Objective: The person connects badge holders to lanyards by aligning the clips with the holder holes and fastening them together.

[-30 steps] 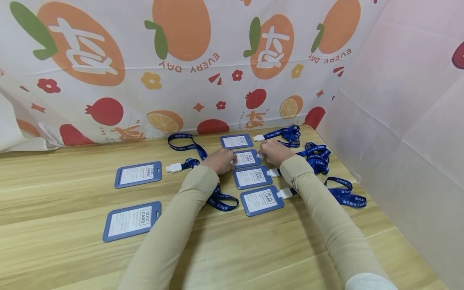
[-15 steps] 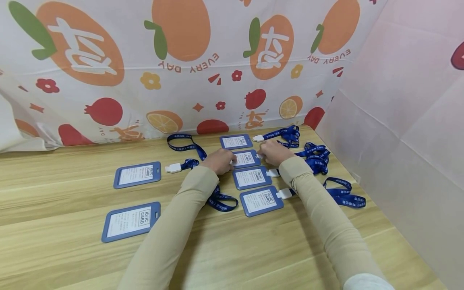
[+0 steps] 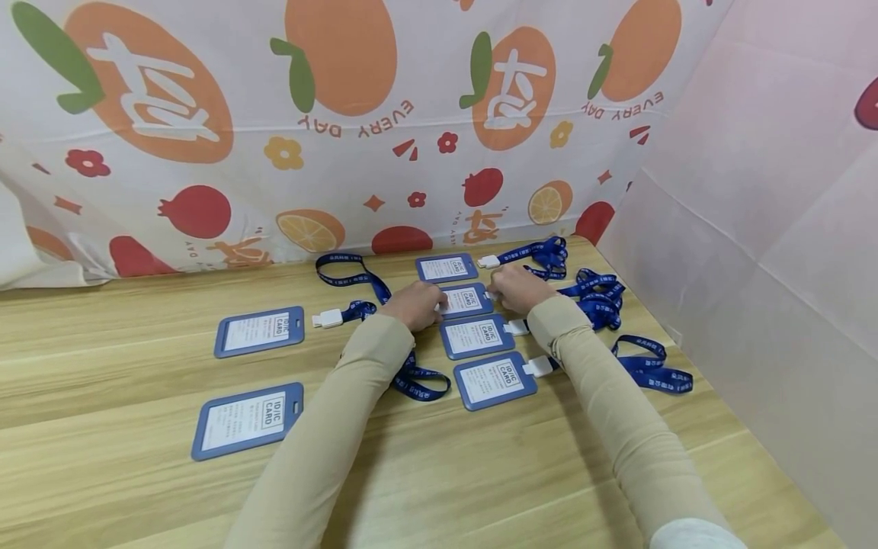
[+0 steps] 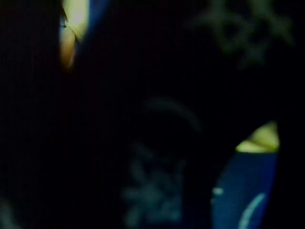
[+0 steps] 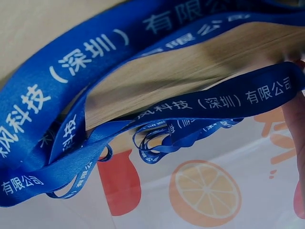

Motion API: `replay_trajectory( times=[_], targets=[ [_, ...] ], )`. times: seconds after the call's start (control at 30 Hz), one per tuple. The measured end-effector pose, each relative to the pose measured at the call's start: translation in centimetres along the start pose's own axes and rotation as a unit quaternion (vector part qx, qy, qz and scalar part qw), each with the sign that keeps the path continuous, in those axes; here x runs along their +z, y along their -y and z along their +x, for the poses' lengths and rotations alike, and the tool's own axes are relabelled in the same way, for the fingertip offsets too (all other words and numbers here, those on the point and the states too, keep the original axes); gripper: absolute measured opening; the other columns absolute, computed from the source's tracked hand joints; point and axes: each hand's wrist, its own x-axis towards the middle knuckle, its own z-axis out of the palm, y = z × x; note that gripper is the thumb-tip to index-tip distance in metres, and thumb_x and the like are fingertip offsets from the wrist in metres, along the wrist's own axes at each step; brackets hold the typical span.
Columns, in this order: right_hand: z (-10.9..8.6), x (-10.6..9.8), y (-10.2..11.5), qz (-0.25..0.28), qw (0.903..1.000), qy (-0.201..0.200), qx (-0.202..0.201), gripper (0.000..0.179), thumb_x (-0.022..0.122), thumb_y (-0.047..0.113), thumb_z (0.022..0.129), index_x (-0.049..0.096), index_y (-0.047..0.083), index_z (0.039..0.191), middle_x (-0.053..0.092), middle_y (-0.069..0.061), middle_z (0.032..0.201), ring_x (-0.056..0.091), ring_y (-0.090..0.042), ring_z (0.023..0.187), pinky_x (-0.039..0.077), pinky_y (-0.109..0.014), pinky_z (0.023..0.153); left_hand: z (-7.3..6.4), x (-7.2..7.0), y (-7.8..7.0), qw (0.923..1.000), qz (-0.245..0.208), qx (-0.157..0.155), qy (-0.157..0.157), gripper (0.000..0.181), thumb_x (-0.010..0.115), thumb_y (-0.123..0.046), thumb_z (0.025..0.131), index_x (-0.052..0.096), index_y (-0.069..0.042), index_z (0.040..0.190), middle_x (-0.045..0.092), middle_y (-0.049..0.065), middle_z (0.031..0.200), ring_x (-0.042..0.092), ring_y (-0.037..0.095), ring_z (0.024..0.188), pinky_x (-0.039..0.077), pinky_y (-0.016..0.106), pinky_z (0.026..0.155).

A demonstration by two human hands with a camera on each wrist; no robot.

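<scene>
On the table lies a column of blue ID card holders with white inserts. My left hand (image 3: 414, 305) pinches the left end of the second ID card holder (image 3: 469, 300) from the back. At its slotted right end, my right hand (image 3: 521, 288) grips the small white lanyard clip (image 3: 490, 295), mostly covered by the fingers. From under that hand a blue lanyard (image 3: 598, 293) runs out to the right. The right wrist view shows blue lanyard straps (image 5: 214, 98) with white lettering close up. In the left wrist view nearly everything is dark, apart from a blue patch (image 4: 245, 183).
Other holders with clips lie behind (image 3: 446, 268) and in front (image 3: 478, 336). Two loose card holders (image 3: 261, 332) lie at the left. A loose lanyard with a white clip (image 3: 328, 318) passes under the left forearm. A fruit-print cloth (image 3: 247, 183) hangs behind the table.
</scene>
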Motion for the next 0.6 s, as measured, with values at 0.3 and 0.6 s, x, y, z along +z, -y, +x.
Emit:
replay_trajectory(
  times=[0.3, 0.6],
  targets=[
    [-0.02, 0.18, -0.01, -0.003, 0.9999, -0.012, -0.004, 0.019, 0.069, -0.008, 0.091, 0.078, -0.002, 0.107, 0.073, -0.015, 0.098, 0.069, -0.027, 0.091, 0.057, -0.033, 0.078, 0.04, 0.01, 0.04, 1.0, -0.003, 0.0, -0.002, 0.03, 0.069, -0.011, 0.098, 0.071, -0.005, 0.127, 0.065, 0.014, 0.132, 0.059, 0.028, 0.115, 0.045, 0.043, 0.107],
    [0.01, 0.25, 0.0, -0.003, 0.9999, -0.016, -0.001, 0.02, 0.071, -0.007, 0.09, 0.077, -0.002, 0.108, 0.074, -0.015, 0.099, 0.07, -0.026, 0.091, 0.057, -0.032, 0.078, 0.21, -0.04, 0.16, 1.0, -0.005, 0.001, -0.001, 0.03, 0.07, -0.012, 0.098, 0.071, -0.006, 0.127, 0.065, 0.014, 0.133, 0.059, 0.028, 0.113, 0.044, 0.043, 0.107]
  ],
)
